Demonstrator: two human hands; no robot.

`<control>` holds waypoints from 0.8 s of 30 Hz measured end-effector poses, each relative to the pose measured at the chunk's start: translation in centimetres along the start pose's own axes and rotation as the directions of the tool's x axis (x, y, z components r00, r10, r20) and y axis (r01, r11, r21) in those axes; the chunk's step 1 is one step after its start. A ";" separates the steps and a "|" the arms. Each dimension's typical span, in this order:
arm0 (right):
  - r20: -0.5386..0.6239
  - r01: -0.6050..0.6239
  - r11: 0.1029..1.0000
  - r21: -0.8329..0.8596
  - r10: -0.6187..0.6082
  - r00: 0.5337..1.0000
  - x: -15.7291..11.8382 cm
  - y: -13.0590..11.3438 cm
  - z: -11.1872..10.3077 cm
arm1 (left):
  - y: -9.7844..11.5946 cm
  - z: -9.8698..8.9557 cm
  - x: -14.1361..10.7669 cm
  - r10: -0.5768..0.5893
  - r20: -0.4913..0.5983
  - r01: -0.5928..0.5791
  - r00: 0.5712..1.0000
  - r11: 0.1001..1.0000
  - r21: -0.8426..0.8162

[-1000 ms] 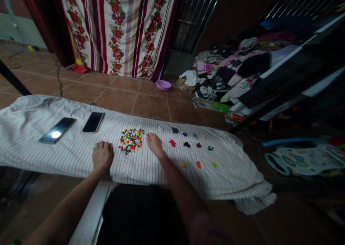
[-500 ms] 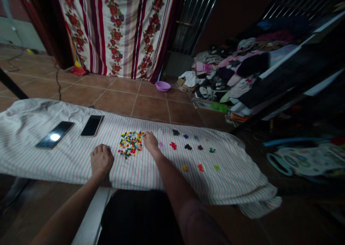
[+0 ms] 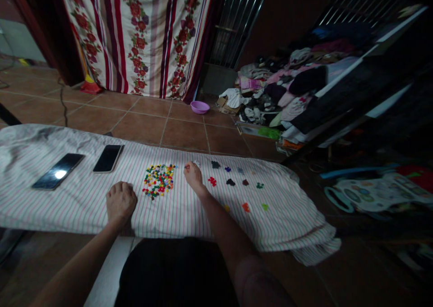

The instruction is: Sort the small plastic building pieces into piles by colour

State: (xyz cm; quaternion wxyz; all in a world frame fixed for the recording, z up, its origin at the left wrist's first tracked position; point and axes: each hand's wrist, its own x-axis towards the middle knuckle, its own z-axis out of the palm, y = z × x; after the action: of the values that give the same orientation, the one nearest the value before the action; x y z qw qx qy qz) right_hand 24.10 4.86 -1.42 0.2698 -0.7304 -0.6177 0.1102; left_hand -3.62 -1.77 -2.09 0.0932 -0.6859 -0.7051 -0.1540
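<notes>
Small colourful pieces lie in a mixed pile (image 3: 158, 180) on a striped cloth (image 3: 84, 217). My right hand (image 3: 193, 177) is just right of this pile, thumb and fingertips pinched together; whatever is in the pinch is too small to make out. Close to its fingers are white pieces (image 3: 197, 163), partly covered by the hand. Left of the pile my left hand (image 3: 121, 201) rests on the cloth with its fingers curled in. Sorted groups lie to the right: red pieces (image 3: 212, 181), black pieces (image 3: 230, 182), orange pieces (image 3: 246, 207) and several others.
Two phones, a larger phone (image 3: 58, 171) and a smaller phone (image 3: 108, 158), lie at the left of the cloth. Beyond the table are a purple basin (image 3: 200, 107), a floral curtain (image 3: 154, 41) and a heap of clothes (image 3: 280, 84). A baby walker (image 3: 368, 192) stands at the right.
My right hand has moved right, away from the edge of the mixed pile toward the white pieces. My left hand stays resting on the cloth. The whole view has shifted slightly.
</notes>
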 end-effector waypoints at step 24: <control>-0.197 -0.315 0.933 -0.175 0.280 0.940 3.8 11.4 -6.8 | 0.1 0.3 0.1 0.001 -0.014 -0.001 1.000 1.000 0.019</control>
State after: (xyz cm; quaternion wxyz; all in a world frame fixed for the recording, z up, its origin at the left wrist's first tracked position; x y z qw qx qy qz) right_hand 37.83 5.73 -1.19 0.2250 -0.8462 -0.4825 0.0237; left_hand -3.51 -1.59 -2.34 0.1048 -0.6844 -0.7053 -0.1523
